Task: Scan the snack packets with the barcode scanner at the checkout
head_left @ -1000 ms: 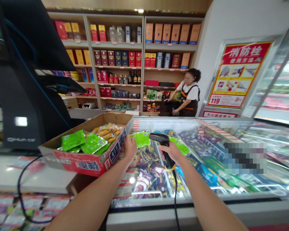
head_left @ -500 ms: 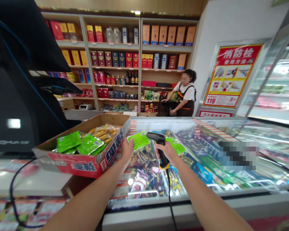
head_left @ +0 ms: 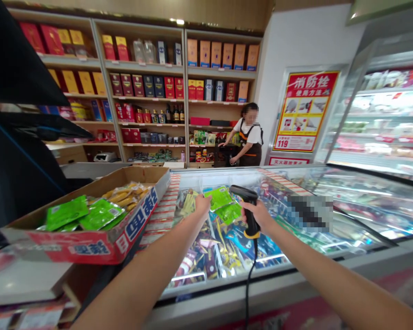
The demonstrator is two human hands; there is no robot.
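My left hand pinches a green snack packet above the glass lid of a chest freezer. A second green packet lies on the glass just under it. My right hand is wrapped round the handle of a black barcode scanner, whose head points left at the held packet. The scanner's black cord hangs down over the freezer's front edge. To the left stands an open cardboard box with more green packets and yellow packets in it.
A black checkout terminal fills the left edge, behind the box on a white counter. Shelves of boxed goods and bottles line the back wall. A person in an apron stands there. A refrigerated display rises on the right.
My view has swung to the right, so the box and terminal sit further left. Both hands have moved right over the freezer lid, away from the box, still holding packet and scanner.
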